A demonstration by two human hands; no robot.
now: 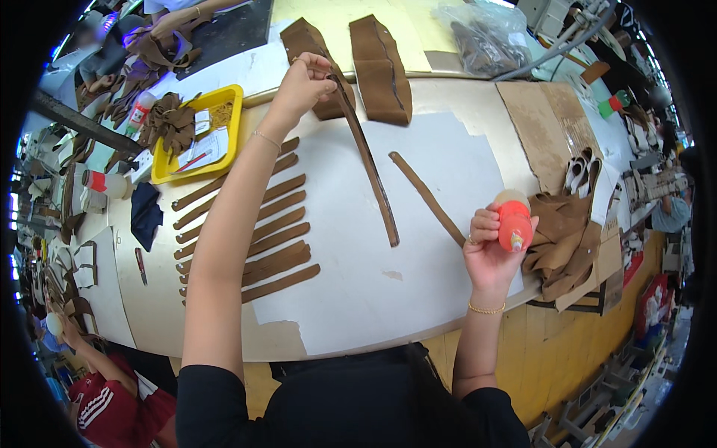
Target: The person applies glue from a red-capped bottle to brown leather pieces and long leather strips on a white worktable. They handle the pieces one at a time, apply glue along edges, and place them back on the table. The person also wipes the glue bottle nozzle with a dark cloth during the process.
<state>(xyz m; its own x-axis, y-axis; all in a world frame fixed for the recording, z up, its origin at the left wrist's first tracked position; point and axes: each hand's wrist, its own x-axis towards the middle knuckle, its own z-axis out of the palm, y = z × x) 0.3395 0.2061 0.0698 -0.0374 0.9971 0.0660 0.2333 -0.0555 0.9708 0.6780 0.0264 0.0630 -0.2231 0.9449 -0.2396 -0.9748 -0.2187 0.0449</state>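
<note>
My left hand pinches the far end of a long brown strip, which slants down toward me over the white sheet. A dark, shiny line runs along that strip. In my right hand is a squeeze bottle with a red top, its pale nozzle pointing toward me. Another brown strip lies on the sheet between my hands, its near end close to the bottle hand. Several brown strips lie in a row beyond my left forearm, which hides part of them. Two wide brown pieces lie at the far side.
A yellow tray with papers, a pen and brown scraps stands at the left. Near it lie a dark blue cloth and a small knife. Brown pieces are piled on cardboard at the right. A person in red works at lower left.
</note>
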